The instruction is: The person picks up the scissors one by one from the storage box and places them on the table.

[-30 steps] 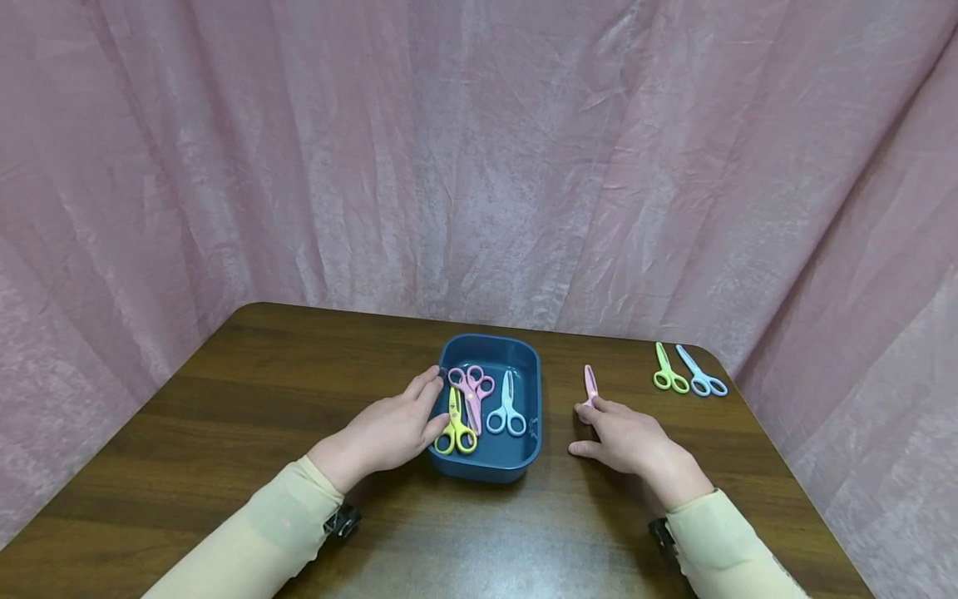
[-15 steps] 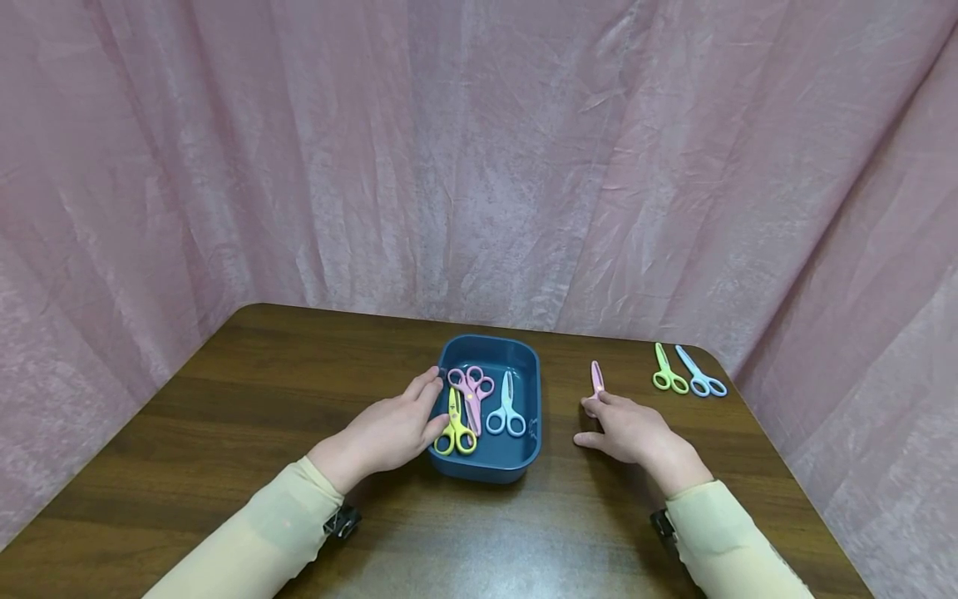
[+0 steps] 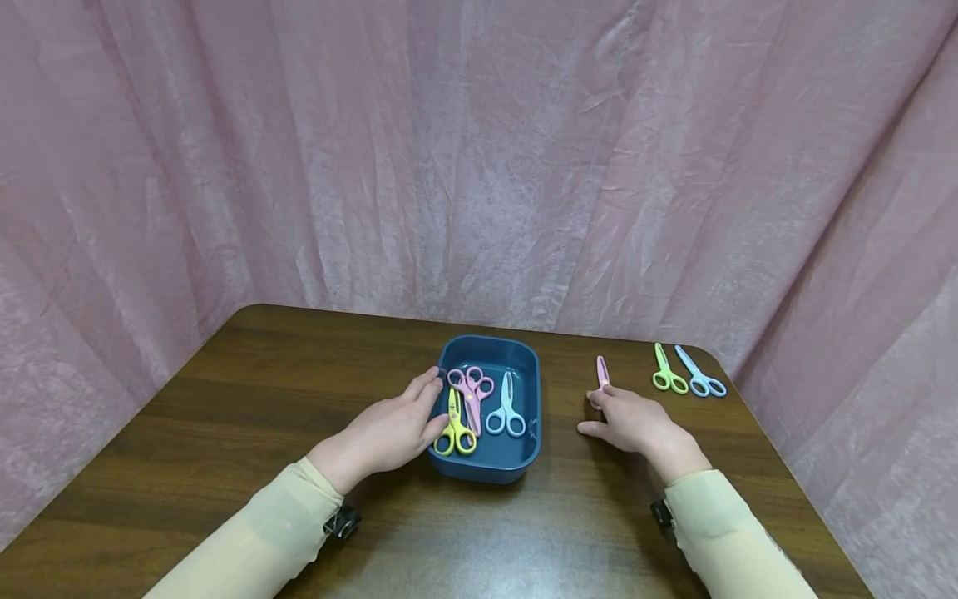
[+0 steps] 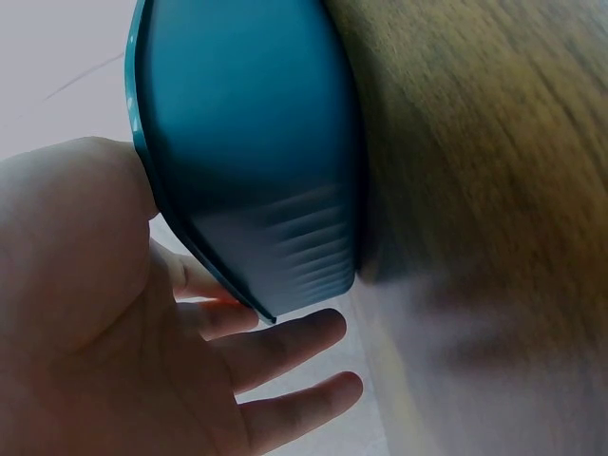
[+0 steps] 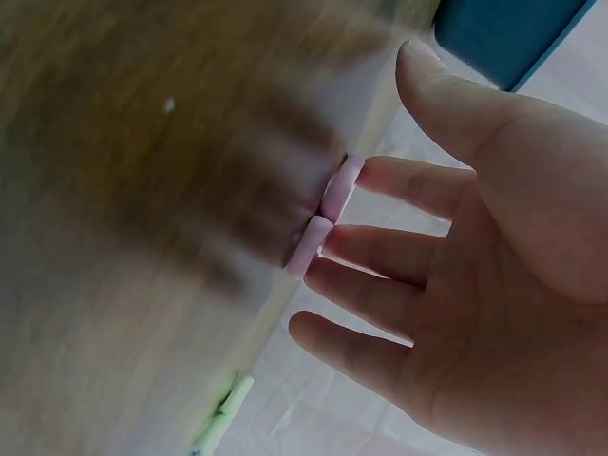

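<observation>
My left hand (image 3: pixel 387 434) rests on the left rim of a dark blue plastic box (image 3: pixel 479 472), thumb over the edge. In the left wrist view its fingers are loosely extended beside the box wall (image 4: pixel 247 123). Inside the box lie yellow scissors (image 3: pixel 454 427), pink scissors (image 3: pixel 473 402) and light blue scissors (image 3: pixel 508 409). To the right of the box, my right hand (image 3: pixel 639 426) touches another pair of pink scissors (image 3: pixel 602 371) lying on the table. The right wrist view has extended fingertips against its pink handle loops (image 5: pixel 342 188), with the thumb apart.
Green scissors (image 3: pixel 668 370) and blue scissors (image 3: pixel 700 374) lie side by side near the far right corner of the wooden table (image 3: pixel 224 399). A pink curtain (image 3: pixel 479 166) hangs behind the table.
My right hand has slid the pink scissors a short way forward and to the right across the table. My left hand stays on the box rim.
</observation>
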{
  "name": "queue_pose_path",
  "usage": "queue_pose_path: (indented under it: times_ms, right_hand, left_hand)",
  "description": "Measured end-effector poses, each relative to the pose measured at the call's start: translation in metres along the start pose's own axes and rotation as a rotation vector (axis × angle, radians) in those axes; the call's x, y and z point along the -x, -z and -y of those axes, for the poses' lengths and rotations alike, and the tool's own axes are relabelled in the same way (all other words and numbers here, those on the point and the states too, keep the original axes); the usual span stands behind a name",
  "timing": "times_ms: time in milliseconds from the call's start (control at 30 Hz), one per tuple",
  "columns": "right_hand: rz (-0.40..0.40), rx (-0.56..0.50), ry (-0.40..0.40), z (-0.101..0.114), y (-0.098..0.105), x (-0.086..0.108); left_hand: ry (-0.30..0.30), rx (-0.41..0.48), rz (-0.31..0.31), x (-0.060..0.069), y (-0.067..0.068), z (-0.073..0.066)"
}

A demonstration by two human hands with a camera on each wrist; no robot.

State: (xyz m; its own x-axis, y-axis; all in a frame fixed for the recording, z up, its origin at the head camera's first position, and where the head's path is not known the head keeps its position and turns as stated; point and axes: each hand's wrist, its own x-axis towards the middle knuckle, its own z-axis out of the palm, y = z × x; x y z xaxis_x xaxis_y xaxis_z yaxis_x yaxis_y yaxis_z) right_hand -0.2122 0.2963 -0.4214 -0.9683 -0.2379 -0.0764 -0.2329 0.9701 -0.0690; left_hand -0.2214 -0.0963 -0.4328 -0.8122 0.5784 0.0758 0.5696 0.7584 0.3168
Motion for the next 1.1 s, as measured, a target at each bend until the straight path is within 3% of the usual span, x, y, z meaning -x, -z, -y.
queue_pose_path:
  times_ms: [467,1100]
  right_hand:
    - [0.053,0.002,-0.072,-0.013,0.003,-0.012]
    - [0.072,-0.009,-0.113,-0.033,0.003,-0.026]
  left_hand:
    - [-0.003,0.0,-0.004,0.001,0.002,-0.002]
    - [0.002,0.013,0.0,0.001,0.002,-0.002]
